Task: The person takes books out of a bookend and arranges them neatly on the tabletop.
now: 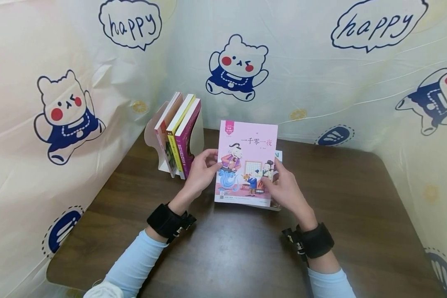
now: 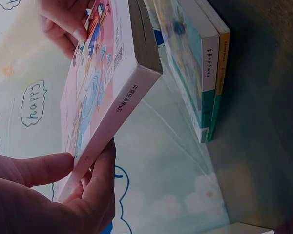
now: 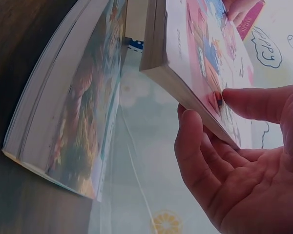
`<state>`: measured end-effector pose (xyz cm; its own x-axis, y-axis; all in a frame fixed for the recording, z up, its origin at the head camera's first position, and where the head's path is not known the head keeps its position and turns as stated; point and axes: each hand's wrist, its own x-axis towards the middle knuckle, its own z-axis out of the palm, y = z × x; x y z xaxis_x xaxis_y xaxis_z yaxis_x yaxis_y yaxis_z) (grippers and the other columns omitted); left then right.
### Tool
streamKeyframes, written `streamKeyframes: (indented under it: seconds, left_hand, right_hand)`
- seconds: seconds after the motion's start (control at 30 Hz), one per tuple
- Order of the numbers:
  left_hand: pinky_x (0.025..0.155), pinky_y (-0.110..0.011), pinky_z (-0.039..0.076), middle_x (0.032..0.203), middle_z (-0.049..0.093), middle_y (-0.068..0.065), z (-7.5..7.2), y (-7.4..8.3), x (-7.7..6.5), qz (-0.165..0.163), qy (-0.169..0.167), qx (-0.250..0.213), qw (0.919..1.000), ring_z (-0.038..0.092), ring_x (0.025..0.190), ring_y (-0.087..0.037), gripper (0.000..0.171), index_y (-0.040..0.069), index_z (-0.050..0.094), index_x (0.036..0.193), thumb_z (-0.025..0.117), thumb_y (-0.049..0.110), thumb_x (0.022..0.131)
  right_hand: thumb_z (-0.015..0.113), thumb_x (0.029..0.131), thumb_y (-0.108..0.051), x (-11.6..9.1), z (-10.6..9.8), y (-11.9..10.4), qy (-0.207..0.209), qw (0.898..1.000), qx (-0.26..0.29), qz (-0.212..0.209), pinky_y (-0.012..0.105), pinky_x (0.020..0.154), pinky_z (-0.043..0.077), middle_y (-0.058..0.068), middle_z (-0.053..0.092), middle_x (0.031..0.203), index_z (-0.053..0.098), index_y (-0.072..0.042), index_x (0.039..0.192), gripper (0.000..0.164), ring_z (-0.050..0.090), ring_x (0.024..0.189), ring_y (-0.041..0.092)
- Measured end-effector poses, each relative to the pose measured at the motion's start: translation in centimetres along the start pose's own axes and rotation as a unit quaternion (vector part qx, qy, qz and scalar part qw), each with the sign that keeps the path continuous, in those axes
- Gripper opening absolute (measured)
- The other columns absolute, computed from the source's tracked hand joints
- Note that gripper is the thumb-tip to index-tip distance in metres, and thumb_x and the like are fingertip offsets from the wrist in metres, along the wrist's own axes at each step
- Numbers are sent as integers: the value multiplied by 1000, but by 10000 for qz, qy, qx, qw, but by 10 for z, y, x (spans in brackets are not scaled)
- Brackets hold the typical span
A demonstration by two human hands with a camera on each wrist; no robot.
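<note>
A pink paperback book (image 1: 246, 161) with a cartoon cover is held up off the table between both hands. My left hand (image 1: 203, 171) grips its left edge by the spine, thumb on the cover and fingers behind, as the left wrist view shows at the spine (image 2: 122, 102). On the opposite edge, my right hand (image 1: 286, 186) pinches the book with the thumb on the front and fingers underneath. Below it lie two stacked books (image 2: 205, 73) with green and white spines; in the head view they are mostly hidden behind the pink one.
Left of the hands, a white bookend stand (image 1: 197, 136) holds several upright books, including a purple book (image 1: 189, 142) and a yellow one (image 1: 175, 153). They stand on a dark wooden table (image 1: 342, 198). A patterned cloth (image 1: 301, 74) rises behind and at both sides.
</note>
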<state>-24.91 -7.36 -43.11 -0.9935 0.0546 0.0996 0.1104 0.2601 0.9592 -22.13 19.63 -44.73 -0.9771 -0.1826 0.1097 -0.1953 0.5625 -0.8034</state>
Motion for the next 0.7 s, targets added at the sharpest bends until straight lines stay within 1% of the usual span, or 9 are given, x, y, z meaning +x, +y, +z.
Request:
streamKeyframes:
  seconds: [0.13, 0.27, 0.4, 0.5, 0.6, 0.7]
  left_hand:
    - [86, -41, 54, 119, 64, -14, 2, -1, 2, -83, 21, 51, 10000, 62, 103, -30, 35, 1, 63, 136, 67, 1, 101]
    - [86, -46, 56, 119, 64, -14, 3, -4, 4, -164, -1, 62, 9998, 63, 102, -30, 34, 1, 63, 136, 66, 2, 102]
    - [83, -47, 59, 119, 65, -15, 3, -7, 5, -269, -112, 42, 9996, 64, 100, -29, 35, 1, 63, 137, 66, 2, 102]
    - [83, -49, 60, 120, 65, -16, 4, -8, 5, -330, -204, -4, 9992, 64, 101, -30, 37, 1, 62, 139, 66, 2, 102]
    - [86, -53, 60, 121, 64, -17, 6, -7, 6, -343, -200, -11, 9992, 65, 102, -31, 37, 1, 62, 139, 66, 1, 102]
    - [86, -55, 59, 121, 63, -16, 8, -8, 7, -354, -176, 26, 9992, 65, 102, -31, 37, 1, 62, 139, 66, 2, 102]
  right_hand:
    - [71, 102, -17, 1, -1, 2, -49, 10000, -66, -15, 37, 63, 57, 15, 62, 124, 34, -10, 161, 70, 63, 93, 30]
    - [71, 102, -19, 1, 0, 4, -106, 9999, -67, 10, 37, 64, 58, 14, 64, 124, 33, -13, 163, 72, 64, 93, 29]
    - [71, 102, -19, 0, 1, 6, -174, 9998, -27, 128, 36, 64, 58, 13, 65, 122, 32, -13, 163, 72, 64, 92, 30]
    - [71, 103, -18, 1, 1, 7, -174, 9997, -53, 186, 37, 65, 56, 15, 64, 121, 32, -10, 162, 71, 63, 93, 33]
    - [69, 103, -17, 1, 1, 8, -205, 9997, -61, 154, 39, 72, 58, 15, 64, 124, 29, -10, 164, 73, 64, 97, 32]
    - [67, 105, -16, 2, 0, 9, -286, 9995, 11, 116, 44, 85, 60, 16, 63, 131, 24, -11, 165, 75, 67, 106, 31]
